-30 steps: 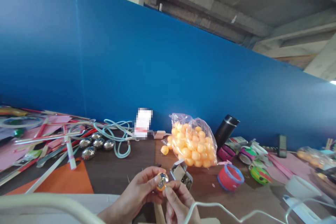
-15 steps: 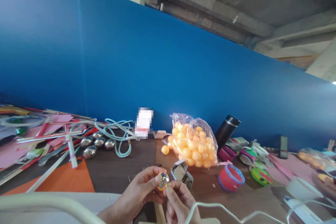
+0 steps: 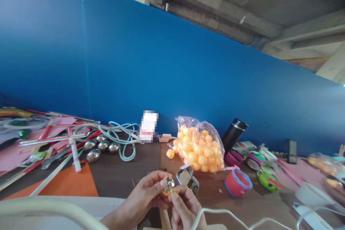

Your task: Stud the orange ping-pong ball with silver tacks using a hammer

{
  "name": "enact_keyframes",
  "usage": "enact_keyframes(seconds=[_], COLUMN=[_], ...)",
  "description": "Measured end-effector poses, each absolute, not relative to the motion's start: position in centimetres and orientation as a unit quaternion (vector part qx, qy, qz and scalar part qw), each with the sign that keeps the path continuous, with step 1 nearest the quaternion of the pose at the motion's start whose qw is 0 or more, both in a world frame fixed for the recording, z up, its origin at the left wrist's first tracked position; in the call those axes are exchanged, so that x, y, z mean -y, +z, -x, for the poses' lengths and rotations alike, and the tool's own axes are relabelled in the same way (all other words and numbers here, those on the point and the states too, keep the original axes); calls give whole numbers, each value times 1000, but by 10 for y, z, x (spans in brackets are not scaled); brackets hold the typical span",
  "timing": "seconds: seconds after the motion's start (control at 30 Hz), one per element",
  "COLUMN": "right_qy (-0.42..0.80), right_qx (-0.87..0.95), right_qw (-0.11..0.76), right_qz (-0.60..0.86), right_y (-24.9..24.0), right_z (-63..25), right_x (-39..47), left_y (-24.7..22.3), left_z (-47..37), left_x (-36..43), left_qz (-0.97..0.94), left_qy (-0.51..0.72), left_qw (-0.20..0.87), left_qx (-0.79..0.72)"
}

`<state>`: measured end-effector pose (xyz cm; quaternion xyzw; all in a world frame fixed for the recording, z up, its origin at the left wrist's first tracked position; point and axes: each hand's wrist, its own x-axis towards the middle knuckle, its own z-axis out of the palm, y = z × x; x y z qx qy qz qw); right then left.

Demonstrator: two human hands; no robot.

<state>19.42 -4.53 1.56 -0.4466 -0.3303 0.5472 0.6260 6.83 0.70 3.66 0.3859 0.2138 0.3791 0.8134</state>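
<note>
Between the thumb and fingers of my left hand (image 3: 147, 192) is a small orange ball (image 3: 168, 186), partly covered with shiny silver pieces. My right hand (image 3: 185, 205) is closed in a pinch against the ball's lower right side; whatever its fingertips hold is too small to make out. Just behind my right hand stands an opened small box (image 3: 188, 179) with shiny metal bits inside. A clear plastic bag (image 3: 201, 151) full of similar orange balls lies farther back, with one loose orange ball (image 3: 170, 153) beside it. Several silver-covered balls (image 3: 93, 155) sit to the left.
Pale blue tubing (image 3: 126, 156) and a heap of sticks and coloured sheets lie left. Right are a black bottle (image 3: 234, 134), a red and blue tape roll (image 3: 238, 183) and a white ring (image 3: 312, 194). A white cable (image 3: 229, 212) crosses the front. A blue partition (image 3: 172, 68) rises behind.
Both hands stay nearly still around the ball. The whole view has shifted very slightly; nothing else visibly differs.
</note>
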Motion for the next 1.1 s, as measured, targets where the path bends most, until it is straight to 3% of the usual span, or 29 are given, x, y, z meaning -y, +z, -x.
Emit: enact_keyframes(seconds=[1.1], right_qy=[537], right_qx=[338], right_qw=[619], right_qz=[463], right_y=[17], right_z=[-193], right_x=[46], left_y=[37], left_z=[-68], left_x=[-6], left_qz=[-393], left_qy=[383], left_qw=[806], left_qx=[-223])
